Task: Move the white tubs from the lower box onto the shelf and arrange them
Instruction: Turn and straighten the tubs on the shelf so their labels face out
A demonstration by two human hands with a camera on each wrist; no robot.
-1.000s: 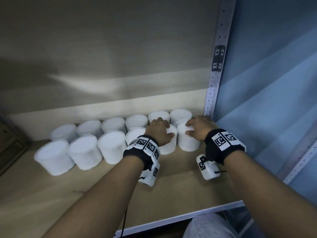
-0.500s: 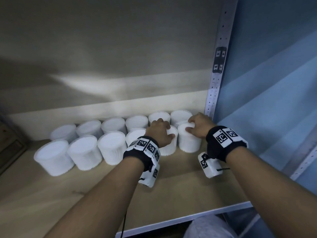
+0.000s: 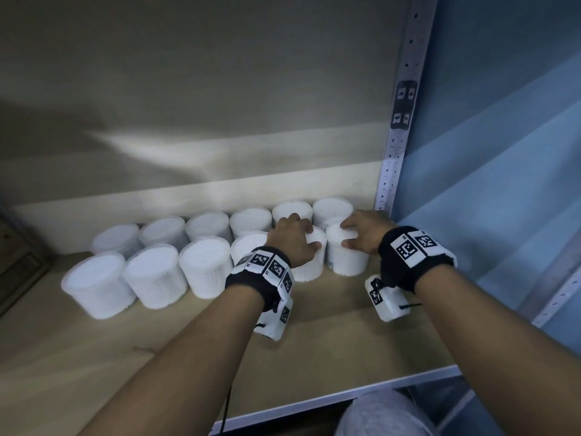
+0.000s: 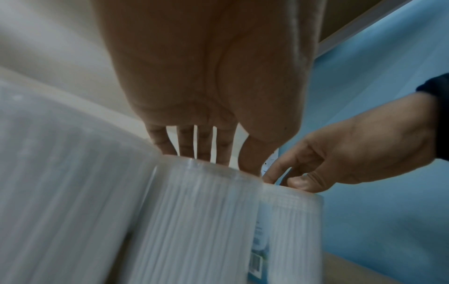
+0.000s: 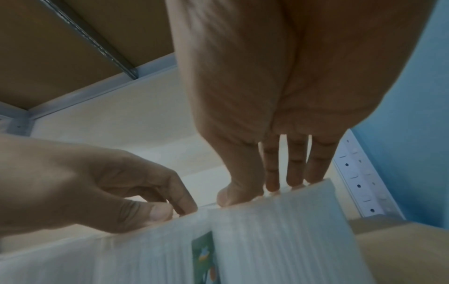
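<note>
Two rows of white tubs stand at the back of the wooden shelf (image 3: 330,335). My left hand (image 3: 295,240) lies over the top of a front-row tub (image 3: 309,267), fingers and thumb curled round its lid. The left wrist view shows that hand (image 4: 218,153) reaching down onto the same tub (image 4: 199,221). My right hand (image 3: 361,234) grips the lid of the rightmost front tub (image 3: 347,262), which touches its neighbour. In the right wrist view, this hand (image 5: 267,188) has thumb and fingers on the tub's rim (image 5: 279,240). Both tubs stand upright on the shelf.
A perforated metal upright (image 3: 396,152) and a blue wall (image 3: 503,184) bound the shelf on the right. A beige wall closes the back. The shelf's metal front edge (image 3: 314,401) is near me, with bare board before the tubs. A dark box (image 3: 15,265) sits far left.
Both hands stay on their tubs. The right hand's fingers have shifted slightly on the lid; the tubs have barely moved.
</note>
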